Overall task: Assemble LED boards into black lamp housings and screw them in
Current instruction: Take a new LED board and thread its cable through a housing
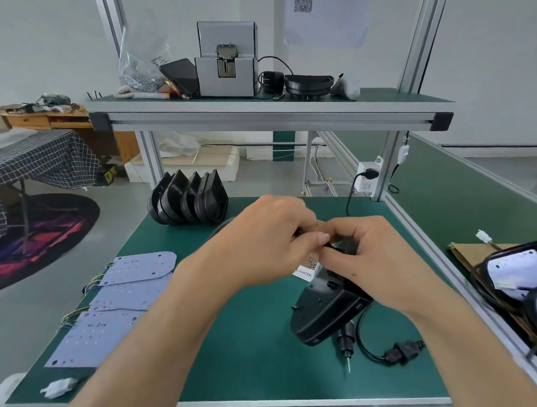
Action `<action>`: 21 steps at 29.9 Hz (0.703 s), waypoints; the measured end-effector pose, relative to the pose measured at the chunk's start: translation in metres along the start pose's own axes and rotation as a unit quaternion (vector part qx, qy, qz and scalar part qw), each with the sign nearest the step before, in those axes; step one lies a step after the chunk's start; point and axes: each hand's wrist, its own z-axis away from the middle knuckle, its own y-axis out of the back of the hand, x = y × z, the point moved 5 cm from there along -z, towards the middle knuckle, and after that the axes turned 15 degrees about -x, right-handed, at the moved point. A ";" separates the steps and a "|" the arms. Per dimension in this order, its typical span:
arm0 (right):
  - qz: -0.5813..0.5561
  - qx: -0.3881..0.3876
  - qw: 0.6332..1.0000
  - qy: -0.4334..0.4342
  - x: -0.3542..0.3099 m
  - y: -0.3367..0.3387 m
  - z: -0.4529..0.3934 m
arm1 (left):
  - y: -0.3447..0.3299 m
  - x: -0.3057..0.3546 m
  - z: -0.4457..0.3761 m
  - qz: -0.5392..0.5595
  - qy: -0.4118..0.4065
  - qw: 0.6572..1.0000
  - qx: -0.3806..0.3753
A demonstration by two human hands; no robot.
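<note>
White scrap [56, 387] at worktop [248, 350] front left corner; LED boards [115, 304], stacked and overlapping, along left edge, wires at their left side; electric screwdriver [345, 345] and black cable [387, 351] toward front right; black lamp housing [324, 310] tilted at mid-right, gripped by right hand [372, 257], fingers curled on its upper end; left hand [269, 234] pinching a small blurred item, identity unclear; spare housings [189, 200] upright at back left corner
</note>
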 end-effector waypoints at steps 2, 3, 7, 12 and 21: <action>-0.022 -0.015 1.000 -0.011 0.000 0.000 0.000 | 0.005 0.006 0.001 0.007 -0.039 0.999 0.027; -0.020 -0.022 0.999 -0.016 0.000 0.001 0.001 | 0.006 0.008 0.001 0.005 -0.053 0.998 0.037; 0.013 -0.049 0.998 -0.038 -0.001 0.001 0.007 | 0.009 0.011 0.003 0.009 -0.091 0.995 0.047; -0.003 -0.060 0.996 -0.064 0.001 0.001 0.010 | 0.014 0.013 0.007 -0.003 -0.106 0.993 0.050; 0.048 -0.126 0.985 -0.110 0.011 -0.004 0.018 | 0.003 0.017 0.007 -0.037 -0.115 0.992 0.034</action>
